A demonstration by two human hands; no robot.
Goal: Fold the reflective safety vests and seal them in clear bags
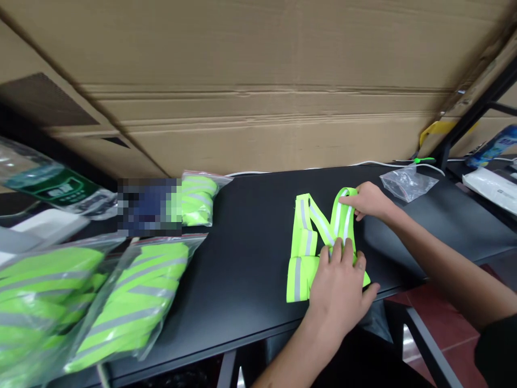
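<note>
A neon yellow-green reflective vest (304, 237) made of straps with silver stripes lies partly folded on the black table. My left hand (339, 277) rests flat on its lower middle, fingers spread, and covers part of the straps. At the vest's upper right, my right hand (365, 200) pinches a looped strap between thumb and fingers. A crumpled clear plastic bag (409, 182) lies to the right of my right hand.
Bagged reflective vests (137, 296) are piled on the table's left side, with another bagged one (197, 199) behind them. A plastic bottle (60, 183) lies at far left. Cardboard (262, 81) walls the back. A white cable (363, 163) runs along the rear edge.
</note>
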